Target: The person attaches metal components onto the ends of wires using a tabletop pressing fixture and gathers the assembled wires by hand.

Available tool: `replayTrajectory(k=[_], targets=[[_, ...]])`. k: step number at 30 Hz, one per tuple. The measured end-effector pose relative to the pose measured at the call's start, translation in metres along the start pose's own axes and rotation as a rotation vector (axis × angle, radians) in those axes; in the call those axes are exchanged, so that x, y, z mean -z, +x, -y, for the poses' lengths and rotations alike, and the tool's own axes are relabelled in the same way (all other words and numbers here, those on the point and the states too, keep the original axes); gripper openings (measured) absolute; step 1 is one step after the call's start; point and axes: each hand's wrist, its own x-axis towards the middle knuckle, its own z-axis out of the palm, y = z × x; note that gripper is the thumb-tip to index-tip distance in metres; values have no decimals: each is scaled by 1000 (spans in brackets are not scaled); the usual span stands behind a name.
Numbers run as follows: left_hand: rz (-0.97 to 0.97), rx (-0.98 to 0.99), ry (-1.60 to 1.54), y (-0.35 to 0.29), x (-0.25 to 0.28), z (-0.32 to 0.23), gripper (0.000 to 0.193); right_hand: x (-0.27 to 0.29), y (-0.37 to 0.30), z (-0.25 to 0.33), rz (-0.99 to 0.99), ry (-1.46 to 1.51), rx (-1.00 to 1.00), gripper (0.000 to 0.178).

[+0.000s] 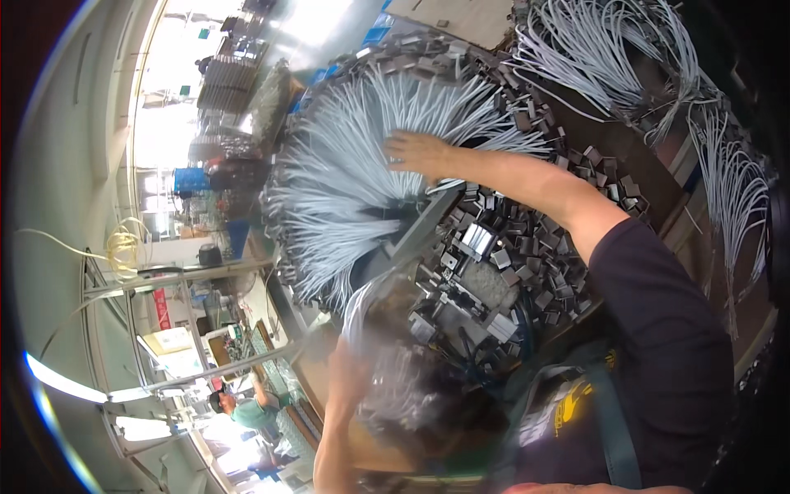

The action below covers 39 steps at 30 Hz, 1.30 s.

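Right hand lies flat, fingers spread, on the fanned grey wire bundle at 12 o'clock. Left hand, blurred at 6 o'clock, grasps a wire bunch. Most wires look laid out already; dark connector blocks remain piled at 3 o'clock.

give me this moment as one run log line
right hand: flat on fanned grey wires | left hand: blurred, holding wire bundle | small dark metal parts: piled beside

Smooth pale plastic-coated wires, dull grey metal clips, matt dark sleeve
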Motion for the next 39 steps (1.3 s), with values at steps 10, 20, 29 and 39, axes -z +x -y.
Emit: replayTrajectory(k=[10, 20, 29, 39], targets=[[-8, -138, -67, -93, 36, -11, 24, 134, -14, 50, -55, 817, 169, 69], [216, -685, 487, -94, 12, -189, 46, 323, -281, 94, -224, 1382, 273, 45], [70, -2080, 206, -110, -115, -391, 23, 367, -524, 192, -723, 687, -775, 44], [-60, -1904, -38, -79, -217, -439, 62, 189, -582, 84, -546, -339, -1316, 50]])
